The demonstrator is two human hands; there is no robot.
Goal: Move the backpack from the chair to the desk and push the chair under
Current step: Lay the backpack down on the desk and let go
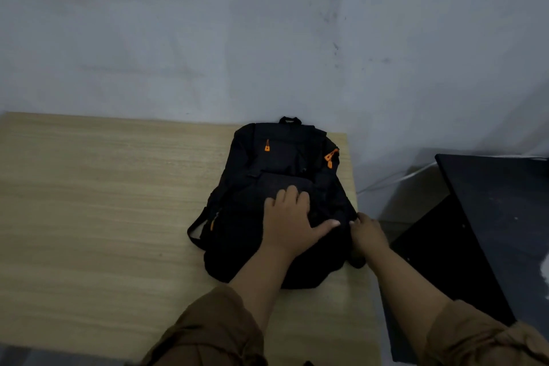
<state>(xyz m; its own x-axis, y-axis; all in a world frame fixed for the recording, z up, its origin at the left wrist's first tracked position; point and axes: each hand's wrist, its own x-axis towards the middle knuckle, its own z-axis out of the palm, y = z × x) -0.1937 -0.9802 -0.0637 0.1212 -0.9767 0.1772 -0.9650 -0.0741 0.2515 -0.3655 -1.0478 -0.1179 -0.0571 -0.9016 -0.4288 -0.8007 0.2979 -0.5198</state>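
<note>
A black backpack [276, 169] with orange zipper pulls lies flat on the light wooden desk [104, 202], near the desk's right edge, its top handle pointing at the wall. My left hand [292, 221] rests palm down on the backpack's lower front, fingers spread. My right hand [367, 232] touches the backpack's right side at the desk edge, fingers curled against the fabric; whether it grips the fabric is unclear. The chair is not in view.
A grey wall [267, 38] stands right behind the desk. To the right, past a narrow gap, sits a black piece of furniture [490, 217] with a flat top. A pale cable [386, 183] runs along the floor in the gap.
</note>
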